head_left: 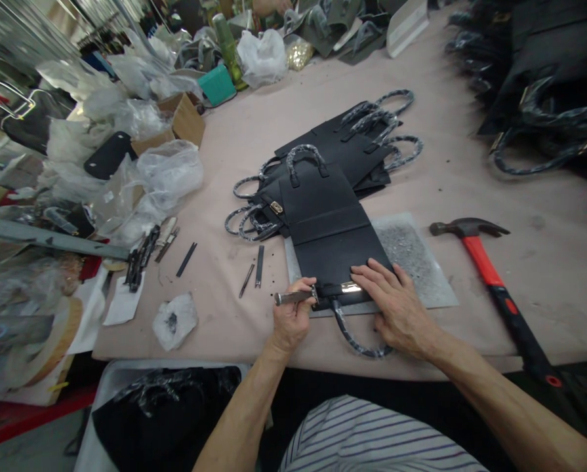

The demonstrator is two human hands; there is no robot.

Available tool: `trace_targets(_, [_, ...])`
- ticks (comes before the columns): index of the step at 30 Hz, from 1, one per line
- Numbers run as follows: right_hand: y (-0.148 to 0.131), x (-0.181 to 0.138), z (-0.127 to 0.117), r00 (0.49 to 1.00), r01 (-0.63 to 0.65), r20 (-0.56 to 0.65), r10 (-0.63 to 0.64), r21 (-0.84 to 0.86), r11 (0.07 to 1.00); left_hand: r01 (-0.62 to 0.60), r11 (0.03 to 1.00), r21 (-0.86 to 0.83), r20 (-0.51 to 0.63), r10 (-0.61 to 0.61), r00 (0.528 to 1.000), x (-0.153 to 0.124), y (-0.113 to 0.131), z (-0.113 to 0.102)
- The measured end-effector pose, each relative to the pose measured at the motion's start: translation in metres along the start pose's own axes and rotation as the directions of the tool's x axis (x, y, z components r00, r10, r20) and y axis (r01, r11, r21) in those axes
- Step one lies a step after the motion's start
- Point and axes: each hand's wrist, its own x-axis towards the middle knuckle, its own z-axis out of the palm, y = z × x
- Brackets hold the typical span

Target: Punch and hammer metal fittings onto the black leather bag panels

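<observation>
A flat black bag panel with wrapped handles lies on a grey metal plate near the table's front edge. My left hand is closed around a short metal tool, its tip at the left end of the shiny metal bar on the panel's near edge. My right hand lies flat with fingers stretched out, pressing on the panel beside that bar. A wrapped handle loops out below the hands.
A red-handled hammer lies to the right. More black bag panels are stacked behind. Small punches and strips lie left of the plate, plastic bags and boxes further left, black bags at the far right.
</observation>
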Motion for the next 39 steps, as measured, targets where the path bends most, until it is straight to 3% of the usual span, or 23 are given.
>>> trace_targets(15, [0.0,0.0,0.001,1.0,-0.013,-0.012,0.013,0.011,1.0,-0.091,0.982,0.163,0.044,0.085,0.995,0.01,0.009,0.006])
trace_targets(19, [0.001,0.0,0.001,1.0,-0.012,-0.018,0.012,0.027,1.0,-0.081,0.983,0.166,0.012,0.08,0.997,0.01,0.011,0.009])
trace_targets(25, [0.005,-0.003,0.005,0.999,0.015,-0.051,-0.01,0.095,0.995,-0.072,0.973,0.22,0.055,0.061,0.997,0.014,0.016,0.011])
trace_targets(31, [0.019,-0.014,-0.021,0.963,0.097,-0.266,-0.042,0.198,0.975,-0.019,0.974,0.224,0.032,0.012,0.999,0.014,0.019,0.013])
trace_targets(34, [0.046,-0.033,-0.04,0.905,-0.099,-0.413,0.104,0.034,0.995,-0.016,0.973,0.23,0.035,0.008,0.999,0.014,0.02,0.014])
trace_targets(37, [0.085,-0.06,-0.05,0.818,-0.364,-0.521,0.244,-0.139,0.921,-0.014,0.971,0.24,0.048,0.002,0.999,0.016,0.02,0.014])
trace_targets(39, [0.104,-0.075,-0.052,0.79,-0.444,-0.546,0.28,-0.193,0.875,-0.014,0.974,0.228,0.051,0.002,0.999,0.016,0.018,0.013])
